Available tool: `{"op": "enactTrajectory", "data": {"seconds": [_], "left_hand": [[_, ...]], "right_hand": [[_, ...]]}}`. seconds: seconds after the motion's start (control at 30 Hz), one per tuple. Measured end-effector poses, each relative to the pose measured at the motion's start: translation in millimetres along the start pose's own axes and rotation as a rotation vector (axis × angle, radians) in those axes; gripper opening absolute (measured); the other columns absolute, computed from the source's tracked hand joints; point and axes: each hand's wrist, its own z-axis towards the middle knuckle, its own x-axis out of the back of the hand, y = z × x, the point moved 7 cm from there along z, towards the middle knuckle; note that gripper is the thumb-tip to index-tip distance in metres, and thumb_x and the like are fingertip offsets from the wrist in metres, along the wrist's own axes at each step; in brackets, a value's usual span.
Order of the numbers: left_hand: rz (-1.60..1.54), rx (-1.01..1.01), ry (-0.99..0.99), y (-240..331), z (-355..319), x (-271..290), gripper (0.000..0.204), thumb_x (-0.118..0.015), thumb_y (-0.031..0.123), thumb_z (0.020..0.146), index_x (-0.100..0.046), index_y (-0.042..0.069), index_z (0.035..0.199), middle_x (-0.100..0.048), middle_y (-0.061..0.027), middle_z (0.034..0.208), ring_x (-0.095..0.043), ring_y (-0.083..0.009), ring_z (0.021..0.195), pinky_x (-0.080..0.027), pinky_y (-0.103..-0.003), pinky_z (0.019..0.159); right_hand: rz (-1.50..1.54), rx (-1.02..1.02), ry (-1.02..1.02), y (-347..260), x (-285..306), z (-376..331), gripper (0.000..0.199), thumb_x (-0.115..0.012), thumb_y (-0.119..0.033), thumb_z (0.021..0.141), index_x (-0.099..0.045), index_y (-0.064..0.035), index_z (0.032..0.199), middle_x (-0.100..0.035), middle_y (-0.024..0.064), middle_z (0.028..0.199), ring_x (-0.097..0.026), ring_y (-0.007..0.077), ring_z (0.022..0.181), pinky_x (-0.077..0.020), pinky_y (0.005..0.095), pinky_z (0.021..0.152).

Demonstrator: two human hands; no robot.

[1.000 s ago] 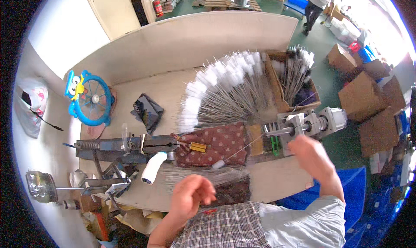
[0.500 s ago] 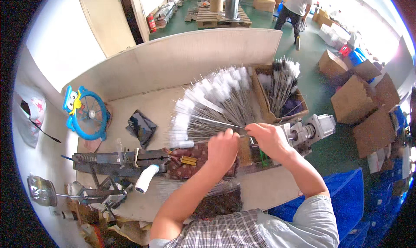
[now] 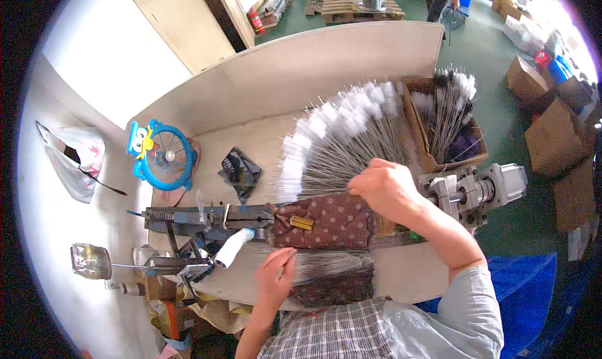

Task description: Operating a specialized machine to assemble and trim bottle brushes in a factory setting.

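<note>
White-bristled wire brushes (image 3: 326, 127) lie fanned over the workbench, their thin metal stems converging toward the right. At the near ends of these stems is my right hand (image 3: 389, 186), its fingers pinched on a brush stem. My left hand (image 3: 274, 277) is lower and to the left, beside a bundle of bare thin wires (image 3: 329, 265). Its fingers are curled together, and what they hold, if anything, is too small to make out. Between the hands lies a brown polka-dot cloth pad (image 3: 335, 218) with a small yellow block (image 3: 301, 223) on it.
A motor-driven clamp (image 3: 473, 193) stands at the bench's right, below a cardboard box (image 3: 429, 152) of upright brushes. On the left are a metal fixture (image 3: 188, 218), a white-wrapped handle (image 3: 233, 247), a blue toy-like fan (image 3: 164, 155) and a black plastic bag (image 3: 239, 174). A person stands beyond the bench's back panel.
My left hand has moved down and away from my right, to the bare wires. The brush held between both hands is now down among the fanned ones. The view has shifted.
</note>
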Motion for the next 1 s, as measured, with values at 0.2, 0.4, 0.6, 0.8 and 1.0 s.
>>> {"op": "enactTrajectory", "data": {"seconds": [0.2,0.4,0.6,0.8,1.0], "left_hand": [[-0.196,0.395,0.06,-38.0,-25.4,6.8,0.014,-0.064,0.006,0.08,-0.067,0.001,0.092,-0.066,-0.0121,0.09,-0.064,-0.019,0.08,-0.05,-0.028,0.069],[-0.539,0.482,-0.008,-29.0,-7.9,-7.6,0.018,-0.06,0.009,0.085,-0.064,-0.003,0.098,-0.066,-0.0097,0.087,-0.063,-0.0138,0.073,-0.05,-0.025,0.068],[-0.894,0.721,0.064,-51.9,-21.1,-14.7,0.02,-0.057,0.011,0.087,-0.062,-0.003,0.1,-0.065,-0.01,0.086,-0.061,-0.014,0.071,-0.05,-0.026,0.067],[-1.231,0.92,0.324,-86.6,-29.5,2.1,0.033,-0.056,0.033,0.087,-0.063,0.001,0.087,-0.061,-0.0067,0.073,-0.056,-0.0143,0.061,-0.046,-0.028,0.059],[-1.458,0.959,0.378,-62.8,-2.0,-17.0,0.043,-0.052,0.048,0.086,-0.06,0.006,0.087,-0.061,-0.0063,0.075,-0.06,-0.0188,0.063,-0.049,-0.035,0.055]], "right_hand": [[-0.025,-0.245,-0.333,16.9,6.1,-30.8,0.01,-0.065,-0.023,0.07,-0.069,-0.0144,0.073,-0.062,0.0059,0.066,-0.059,0.0253,0.073,-0.0479,0.0386,0.065],[0.216,-0.161,-0.293,-12.0,-4.8,-2.6,0.015,-0.068,-0.027,0.069,-0.071,-0.0145,0.077,-0.065,0.0037,0.072,-0.059,0.0242,0.074,-0.0483,0.0355,0.069],[0.344,0.125,-0.104,-74.5,-74.7,38.8,0.011,-0.068,-0.022,0.069,-0.069,-0.012,0.074,-0.063,0.0006,0.07,-0.056,0.0207,0.072,-0.0481,0.0324,0.066],[0.245,0.085,-0.08,-95.9,-109.6,51.8,0.008,-0.066,-0.018,0.067,-0.067,-0.0123,0.073,-0.061,0.0,0.069,-0.056,0.0216,0.074,-0.048,0.0333,0.066],[0.195,0.06,-0.141,-99.9,-116.0,54.8,0.007,-0.064,-0.017,0.067,-0.066,-0.0116,0.071,-0.061,0.0002,0.068,-0.056,0.0219,0.074,-0.0478,0.034,0.066]]}}
